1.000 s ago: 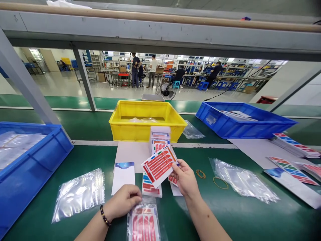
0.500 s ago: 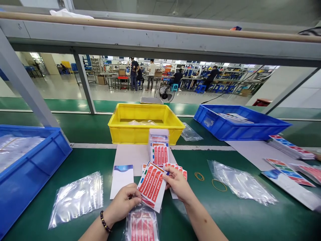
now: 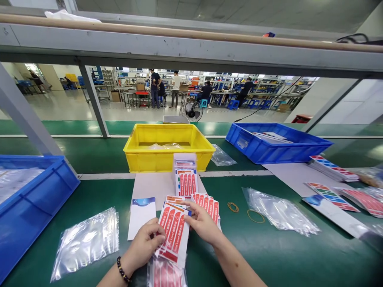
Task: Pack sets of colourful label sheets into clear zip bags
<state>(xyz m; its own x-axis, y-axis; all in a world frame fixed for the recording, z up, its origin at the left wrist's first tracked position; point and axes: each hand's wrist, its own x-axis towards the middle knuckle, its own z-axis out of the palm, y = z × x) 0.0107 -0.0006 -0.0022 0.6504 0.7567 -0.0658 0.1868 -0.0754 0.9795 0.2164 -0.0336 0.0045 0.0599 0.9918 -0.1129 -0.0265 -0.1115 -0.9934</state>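
Here, red labels (image 3: 174, 233) in the grip of left hand (image 3: 146, 242) and right hand (image 3: 203, 223), over clear bag (image 3: 166, 275)

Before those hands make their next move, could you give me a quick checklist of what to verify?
1. Right hand at the red Level-label sheets: ok, touching their right edge.
2. Left hand pinching the sheets too: cannot tell, contact hidden.
3. Sheets squared up: not ok, edges fanned.
4. Mouth open on the clear plastic bag below, with red sheets inside: cannot tell, partly covered.
5. Rubber bands apart from both hands: ok, lying to the right.
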